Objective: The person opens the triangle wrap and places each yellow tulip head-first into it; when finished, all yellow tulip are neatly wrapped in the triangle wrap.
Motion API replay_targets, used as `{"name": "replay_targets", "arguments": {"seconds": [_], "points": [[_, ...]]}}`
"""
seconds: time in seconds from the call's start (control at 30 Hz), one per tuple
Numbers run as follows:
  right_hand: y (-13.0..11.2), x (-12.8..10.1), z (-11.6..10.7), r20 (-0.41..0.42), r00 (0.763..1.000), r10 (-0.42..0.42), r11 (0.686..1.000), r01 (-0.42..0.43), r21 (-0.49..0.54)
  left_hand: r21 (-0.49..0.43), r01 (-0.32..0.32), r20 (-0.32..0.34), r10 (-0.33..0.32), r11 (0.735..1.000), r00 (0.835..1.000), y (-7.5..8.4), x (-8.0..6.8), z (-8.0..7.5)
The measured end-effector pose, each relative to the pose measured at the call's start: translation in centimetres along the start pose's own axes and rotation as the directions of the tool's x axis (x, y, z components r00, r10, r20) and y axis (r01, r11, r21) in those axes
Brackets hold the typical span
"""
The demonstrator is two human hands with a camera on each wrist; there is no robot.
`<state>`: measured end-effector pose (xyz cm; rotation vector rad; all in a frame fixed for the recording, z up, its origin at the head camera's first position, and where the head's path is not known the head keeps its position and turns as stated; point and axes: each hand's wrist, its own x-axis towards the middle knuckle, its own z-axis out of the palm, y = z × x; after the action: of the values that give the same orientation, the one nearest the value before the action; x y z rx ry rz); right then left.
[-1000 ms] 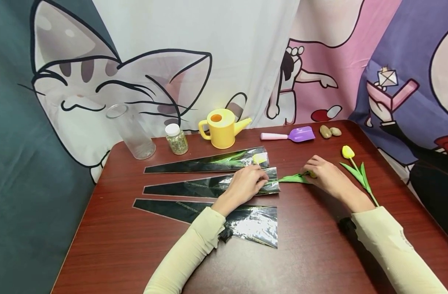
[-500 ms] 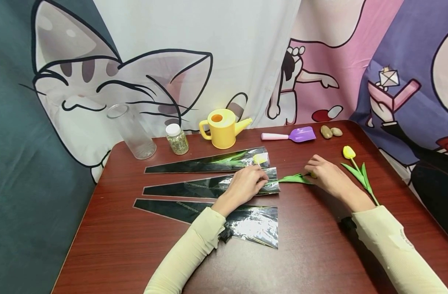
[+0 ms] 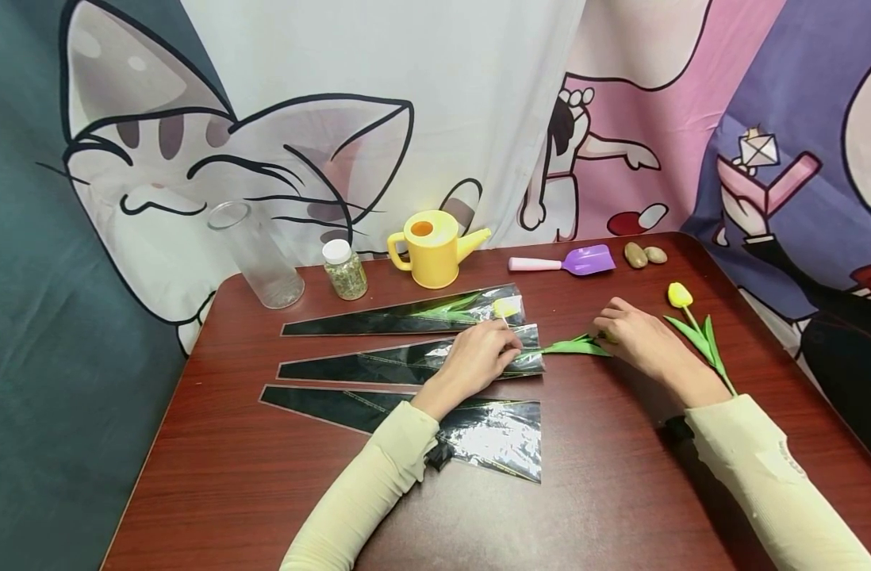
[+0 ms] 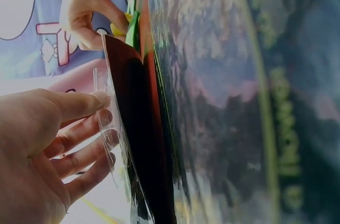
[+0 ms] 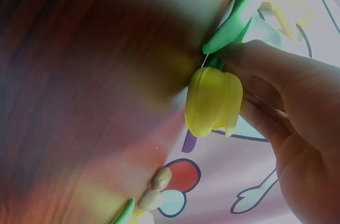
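Note:
My left hand (image 3: 478, 353) pinches the clear plastic edge at the wide end of the middle flower sleeve (image 3: 371, 365), thumb against fingertips. In the left wrist view that film (image 4: 106, 128) is lifted away from the sleeve's dark side. Just right of the opening, my right hand (image 3: 634, 337) grips a yellow tulip close under its bloom (image 5: 212, 102). The tulip's green leaves (image 3: 574, 346) point left, and its stem end runs into the sleeve's mouth. Behind, the far sleeve (image 3: 350, 318) contains another yellow tulip (image 3: 507, 307). A third sleeve (image 3: 493, 436) lies flat in front.
A loose yellow tulip (image 3: 707, 341) lies at right. Along the back stand a tall clear vase (image 3: 264, 262), a white-lidded jar (image 3: 346, 274) and a yellow watering can (image 3: 435, 250). A purple scoop (image 3: 588, 260) and two stones (image 3: 635, 255) lie farther right.

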<state>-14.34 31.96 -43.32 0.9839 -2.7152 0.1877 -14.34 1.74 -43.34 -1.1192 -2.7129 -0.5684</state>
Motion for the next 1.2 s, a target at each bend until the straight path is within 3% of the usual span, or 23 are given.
{"name": "replay_targets", "arguments": {"seconds": [0.37,0.57,0.87,1.07,1.2], "points": [[-0.2,-0.3,-0.7,-0.006,1.0,-0.004,0.999,0.004,0.036,-0.016,-0.006,0.004,0.006,1.0,1.0,0.2,0.2,-0.2],[-1.2,0.2,-0.6,-0.002,1.0,-0.011,0.991,0.012,0.133,-0.017,-0.018,-0.007,0.017,1.0,1.0,0.4,0.4,-0.2],[-3.0,1.6,0.6,0.03,1.0,0.01,0.921,-0.021,0.389,-0.083,-0.027,0.001,0.027,0.996,1.0,0.4,0.4,-0.2],[-3.5,2.4,1.4,0.012,1.0,0.014,0.886,-0.018,0.464,-0.118,-0.033,-0.013,0.031,0.992,0.999,0.4,0.4,-0.5],[-3.7,2.9,1.5,0.027,0.998,0.054,0.865,-0.06,0.498,-0.123,-0.026,-0.019,0.024,0.992,1.0,0.3,0.4,-0.5]]}}
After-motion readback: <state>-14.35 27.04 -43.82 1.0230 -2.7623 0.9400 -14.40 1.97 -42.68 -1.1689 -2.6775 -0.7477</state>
